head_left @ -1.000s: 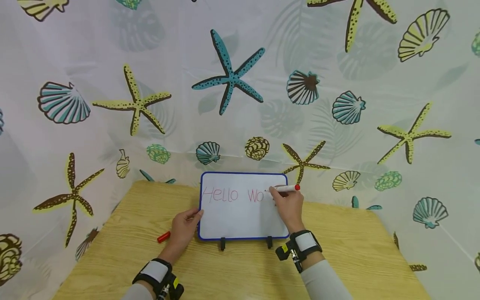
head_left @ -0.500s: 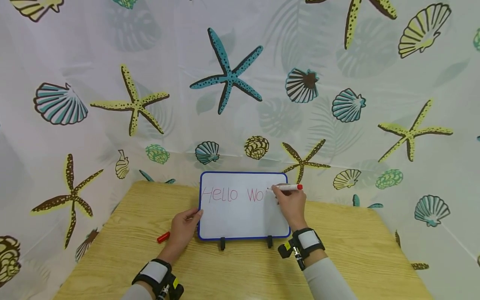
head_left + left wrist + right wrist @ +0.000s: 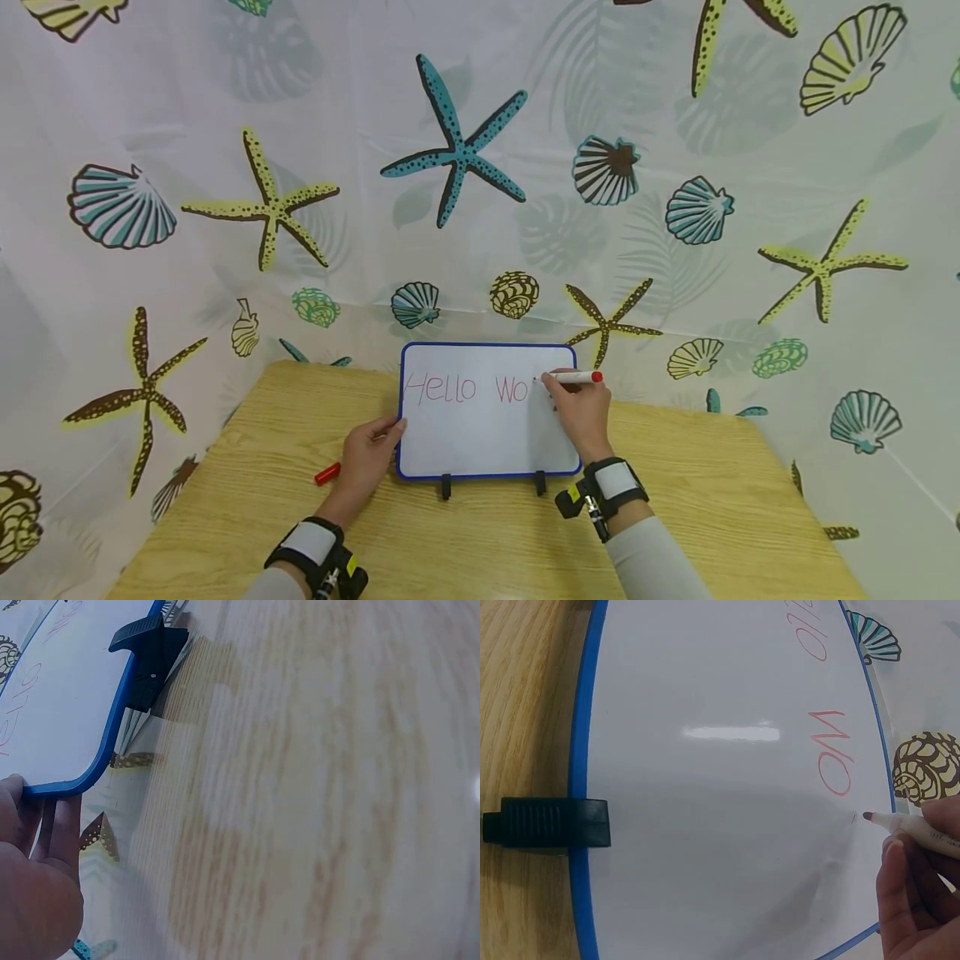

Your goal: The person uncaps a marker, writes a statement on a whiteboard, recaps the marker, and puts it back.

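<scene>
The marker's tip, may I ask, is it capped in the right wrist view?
No, the marker shows a bare dark tip over the board.

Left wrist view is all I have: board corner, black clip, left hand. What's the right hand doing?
Observer: The right hand holds a white marker.
Operator: Where's it aimed?
Observer: In the right wrist view, its dark tip is next to a short stroke just past the letters "Wo". Can't tell if it's touching the surface.
Operator: Cap anywhere?
Observer: Head view shows a red cap lying on the table, left of the left hand.
</scene>
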The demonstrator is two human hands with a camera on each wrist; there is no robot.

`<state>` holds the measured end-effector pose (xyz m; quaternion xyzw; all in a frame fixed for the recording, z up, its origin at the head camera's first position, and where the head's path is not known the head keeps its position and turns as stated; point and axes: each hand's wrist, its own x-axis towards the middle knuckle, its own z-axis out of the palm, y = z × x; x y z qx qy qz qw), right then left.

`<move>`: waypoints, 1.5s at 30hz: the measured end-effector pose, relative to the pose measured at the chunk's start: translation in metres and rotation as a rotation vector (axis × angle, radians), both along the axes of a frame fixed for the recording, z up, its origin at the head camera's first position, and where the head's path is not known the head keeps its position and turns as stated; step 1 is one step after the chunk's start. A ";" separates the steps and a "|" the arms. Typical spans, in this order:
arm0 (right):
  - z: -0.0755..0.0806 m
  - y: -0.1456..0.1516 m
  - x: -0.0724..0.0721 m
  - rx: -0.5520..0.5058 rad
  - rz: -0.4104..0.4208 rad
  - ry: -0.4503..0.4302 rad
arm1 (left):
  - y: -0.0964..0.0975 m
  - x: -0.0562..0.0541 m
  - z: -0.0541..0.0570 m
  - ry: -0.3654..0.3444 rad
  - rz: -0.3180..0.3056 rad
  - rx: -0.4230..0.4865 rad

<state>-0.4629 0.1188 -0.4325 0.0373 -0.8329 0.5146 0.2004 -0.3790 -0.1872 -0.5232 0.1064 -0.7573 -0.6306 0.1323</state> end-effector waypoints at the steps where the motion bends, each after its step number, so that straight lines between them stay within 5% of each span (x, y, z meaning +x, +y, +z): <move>1: 0.000 0.000 0.000 0.001 -0.001 0.001 | 0.000 0.000 0.000 0.006 0.000 -0.005; 45: -0.012 0.002 0.010 0.067 0.023 -0.046 | -0.001 0.000 0.003 -0.010 -0.014 -0.010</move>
